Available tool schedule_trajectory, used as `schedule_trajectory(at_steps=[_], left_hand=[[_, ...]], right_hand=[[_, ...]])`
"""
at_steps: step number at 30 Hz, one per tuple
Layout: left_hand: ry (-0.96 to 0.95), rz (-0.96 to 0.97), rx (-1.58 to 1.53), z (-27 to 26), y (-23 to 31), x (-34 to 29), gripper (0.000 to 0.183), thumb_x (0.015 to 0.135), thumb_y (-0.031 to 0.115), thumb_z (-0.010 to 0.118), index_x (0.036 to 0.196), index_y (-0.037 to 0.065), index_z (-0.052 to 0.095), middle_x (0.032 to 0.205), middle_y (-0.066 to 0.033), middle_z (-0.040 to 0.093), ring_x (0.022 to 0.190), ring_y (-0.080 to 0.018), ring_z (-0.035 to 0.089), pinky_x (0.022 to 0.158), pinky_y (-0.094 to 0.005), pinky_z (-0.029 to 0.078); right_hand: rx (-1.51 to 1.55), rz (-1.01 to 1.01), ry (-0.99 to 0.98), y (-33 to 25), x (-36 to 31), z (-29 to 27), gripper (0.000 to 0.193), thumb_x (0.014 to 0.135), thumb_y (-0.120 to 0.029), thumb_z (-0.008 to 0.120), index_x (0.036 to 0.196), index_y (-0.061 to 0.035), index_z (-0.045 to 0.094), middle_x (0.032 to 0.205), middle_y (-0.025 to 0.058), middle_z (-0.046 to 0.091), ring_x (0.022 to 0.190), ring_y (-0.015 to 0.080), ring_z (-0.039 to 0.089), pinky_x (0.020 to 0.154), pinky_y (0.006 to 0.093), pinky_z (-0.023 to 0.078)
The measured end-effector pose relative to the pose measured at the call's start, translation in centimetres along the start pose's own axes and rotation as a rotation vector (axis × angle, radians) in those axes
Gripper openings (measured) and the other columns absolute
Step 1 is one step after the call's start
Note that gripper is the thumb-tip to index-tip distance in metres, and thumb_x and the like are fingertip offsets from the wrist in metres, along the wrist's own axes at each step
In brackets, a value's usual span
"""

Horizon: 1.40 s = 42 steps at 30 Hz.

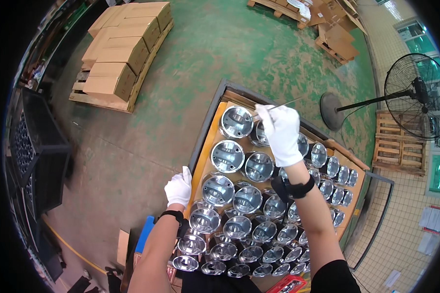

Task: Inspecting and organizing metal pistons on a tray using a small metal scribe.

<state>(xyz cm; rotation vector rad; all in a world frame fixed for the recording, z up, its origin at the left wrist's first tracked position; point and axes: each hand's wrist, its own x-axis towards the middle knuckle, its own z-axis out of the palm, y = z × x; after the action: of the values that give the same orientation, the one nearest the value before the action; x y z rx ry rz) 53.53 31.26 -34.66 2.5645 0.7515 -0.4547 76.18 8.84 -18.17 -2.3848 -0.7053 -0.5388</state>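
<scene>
Rows of shiny metal pistons (228,156) stand crown up on brown cardboard in a grey-framed crate (208,115). My right hand (280,129), in a white glove, is closed around a thin metal rod (292,101) over the far rows. One end of the rod points at the far-left corner piston (236,122); whether it touches cannot be made out. The hand and forearm cover some pistons. At the crate's left side, my gloved left hand (178,189) has its fingers curled at the rim, with one digit stretched along it.
Cardboard boxes (110,80) sit on a pallet at far left. A black standing fan (415,93) and wooden pallets (401,141) are at right. Dark bins (46,151) stand at left. A red tray (287,284) and a blue object (144,235) lie near my body.
</scene>
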Motion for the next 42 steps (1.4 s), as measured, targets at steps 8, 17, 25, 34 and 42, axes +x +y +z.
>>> schedule_trajectory(at_steps=[8,17,25,34,42], left_hand=[[-0.008,0.008,0.042,0.5,-0.9,0.3,0.066,0.111,0.049,0.031,0.084,0.006,0.074,0.085,-0.0223,0.074,0.078,-0.0447,0.072,0.075,-0.0534,0.059],[0.007,0.029,0.065,0.7,-1.6,0.4,0.063,0.111,0.048,0.032,0.087,0.006,0.072,0.083,-0.0222,0.074,0.075,-0.0439,0.072,0.071,-0.0537,0.059],[0.093,0.160,0.153,2.6,-2.2,0.4,0.058,0.112,0.045,0.033,0.096,0.005,0.072,0.083,-0.0212,0.073,0.075,-0.0437,0.071,0.069,-0.0543,0.057],[0.086,0.137,0.101,2.6,-2.1,0.6,0.064,0.113,0.046,0.031,0.087,0.004,0.072,0.082,-0.0230,0.073,0.077,-0.0452,0.071,0.073,-0.0548,0.057],[0.073,0.153,0.171,2.3,-2.6,0.3,0.062,0.113,0.045,0.028,0.096,0.003,0.071,0.086,-0.0222,0.073,0.079,-0.0446,0.071,0.073,-0.0540,0.057]], right_hand=[[0.157,-0.026,-0.037,-2.9,1.1,2.8,0.027,0.092,-0.024,0.076,0.074,-0.0033,0.075,0.066,0.0119,0.068,0.063,0.0303,0.066,0.063,0.0421,0.050],[0.222,-0.026,0.001,-2.3,1.3,-0.1,0.024,0.098,-0.024,0.067,0.088,-0.0055,0.079,0.075,0.0082,0.075,0.066,0.0283,0.068,0.064,0.0405,0.052],[0.128,0.323,0.033,3.0,-4.1,-8.8,0.023,0.102,-0.016,0.067,0.088,-0.0008,0.078,0.077,0.0099,0.075,0.067,0.0255,0.069,0.065,0.0371,0.051],[-0.129,0.159,-0.077,4.1,-6.9,-7.0,0.026,0.098,-0.026,0.072,0.080,-0.0075,0.077,0.075,0.0084,0.068,0.073,0.0314,0.061,0.072,0.0448,0.046],[0.071,0.248,0.147,4.4,-4.2,-8.0,0.020,0.097,-0.018,0.074,0.081,-0.0048,0.074,0.075,0.0097,0.072,0.068,0.0297,0.063,0.066,0.0418,0.046]])
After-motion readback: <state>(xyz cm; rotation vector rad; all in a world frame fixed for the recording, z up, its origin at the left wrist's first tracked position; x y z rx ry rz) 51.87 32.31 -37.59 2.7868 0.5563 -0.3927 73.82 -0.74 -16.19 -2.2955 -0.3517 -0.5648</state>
